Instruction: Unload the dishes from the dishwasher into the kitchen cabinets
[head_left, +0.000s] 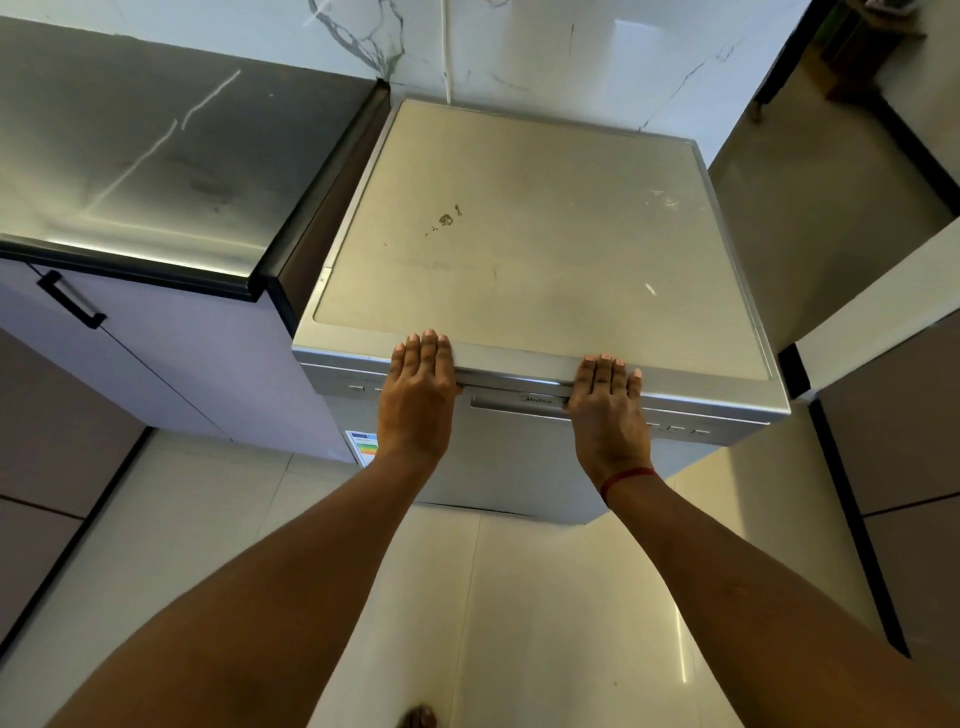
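A silver freestanding dishwasher (540, 234) stands against the marble wall, seen from above, with its door (519, 467) closed. No dishes are in view. My left hand (418, 395) lies flat over the front top edge, fingers stretched onto the lid and palm over the control strip. My right hand (608, 408) rests the same way a little to the right, just beside the recessed door handle (517, 404). Both thumbs are hidden under the hands. A red thread circles my right wrist.
A dark glossy countertop (130, 156) adjoins the dishwasher on the left, above a pale lilac cabinet door with a black handle (70, 301). More cabinet fronts (893, 415) stand on the right. Pale floor tiles (493, 597) run below, with my toes at the bottom edge.
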